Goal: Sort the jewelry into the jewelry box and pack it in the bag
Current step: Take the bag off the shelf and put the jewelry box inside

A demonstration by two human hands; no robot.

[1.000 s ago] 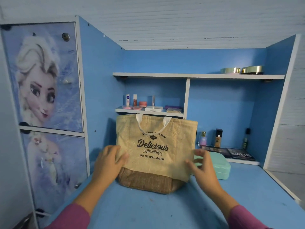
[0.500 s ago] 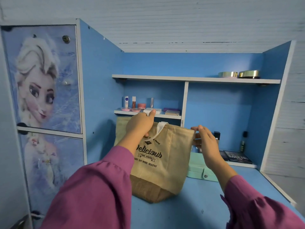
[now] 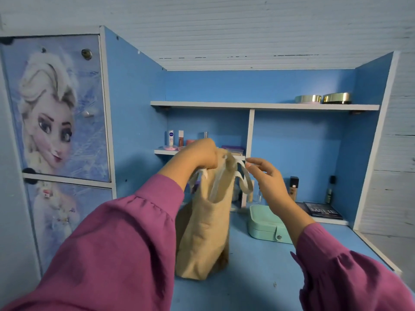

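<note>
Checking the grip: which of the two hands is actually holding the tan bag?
The left hand, gripping the top edge of the tan fabric bag; the right hand hovers open beside the white handle.

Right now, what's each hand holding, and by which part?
Left hand grips the tan tote bag at its top edge, bunching the rim. Right hand holds nothing; its relaxed fingers sit beside the white handle.

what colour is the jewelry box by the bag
Mint green jewelry box, closed, with a snap button on its front; clearest in the head view.

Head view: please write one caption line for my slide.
Left hand grips the tote bag rim beside the closed jewelry box.
</note>
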